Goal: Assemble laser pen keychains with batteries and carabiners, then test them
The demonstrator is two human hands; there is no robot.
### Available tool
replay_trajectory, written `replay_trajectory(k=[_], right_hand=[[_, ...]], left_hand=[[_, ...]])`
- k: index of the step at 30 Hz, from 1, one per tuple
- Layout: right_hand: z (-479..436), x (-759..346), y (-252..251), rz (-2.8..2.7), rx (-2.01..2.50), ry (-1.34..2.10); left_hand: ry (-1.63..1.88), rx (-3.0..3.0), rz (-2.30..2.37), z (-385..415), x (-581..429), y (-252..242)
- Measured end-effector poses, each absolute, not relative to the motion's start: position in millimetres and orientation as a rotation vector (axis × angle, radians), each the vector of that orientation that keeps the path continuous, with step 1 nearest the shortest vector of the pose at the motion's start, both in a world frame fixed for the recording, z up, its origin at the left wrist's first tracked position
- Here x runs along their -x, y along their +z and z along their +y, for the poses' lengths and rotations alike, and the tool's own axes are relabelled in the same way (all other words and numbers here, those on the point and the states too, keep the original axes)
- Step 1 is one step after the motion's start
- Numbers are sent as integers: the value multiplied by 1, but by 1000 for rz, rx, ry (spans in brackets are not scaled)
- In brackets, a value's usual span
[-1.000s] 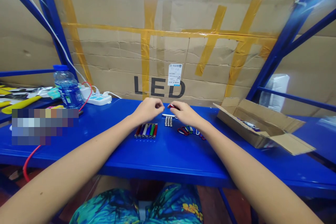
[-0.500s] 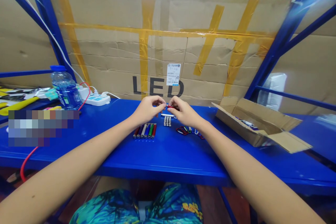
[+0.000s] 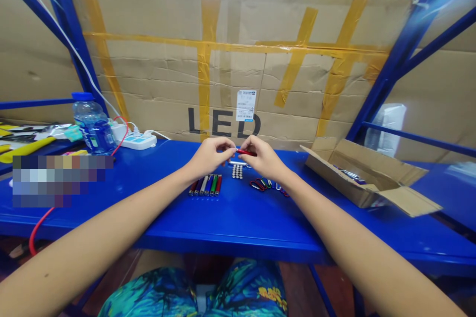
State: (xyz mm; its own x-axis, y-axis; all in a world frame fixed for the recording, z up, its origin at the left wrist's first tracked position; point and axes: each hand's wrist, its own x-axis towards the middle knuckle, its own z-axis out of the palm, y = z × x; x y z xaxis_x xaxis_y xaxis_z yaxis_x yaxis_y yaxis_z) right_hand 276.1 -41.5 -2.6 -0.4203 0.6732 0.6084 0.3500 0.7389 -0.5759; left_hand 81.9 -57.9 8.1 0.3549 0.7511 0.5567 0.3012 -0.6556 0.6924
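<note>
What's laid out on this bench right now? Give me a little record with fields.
Right hand: holds slim red metal tube
Left hand: fingertips pinch the tube's left end
On table by the hands: row of coloured metal tubes; cluster of small silver cells; coloured clips
Right side: open cardboard box
Far left: clear plastic water bottle
Surface: blue metal table

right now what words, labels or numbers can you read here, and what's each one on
"LED": big black letters on the taped cardboard sheet behind the blue table.
White sticker on that cardboard: print too small to read.
Water bottle label: too blurred to read.
Red tube in the right hand, left hand at its end: no marking legible.
</note>
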Motion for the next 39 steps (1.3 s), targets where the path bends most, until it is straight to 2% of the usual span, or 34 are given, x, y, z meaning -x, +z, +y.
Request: replay_trajectory(k=[6, 22, 39], right_hand=[[-44, -275, 1, -2049, 733, 514], [-52, -271, 1, -2082, 724, 180], [-53, -271, 3, -2136, 675, 119]], left_hand=[[1259, -2176, 921, -58, -81, 7], [1254, -2049, 839, -60, -86, 9], [1285, -2123, 861, -59, -85, 8]])
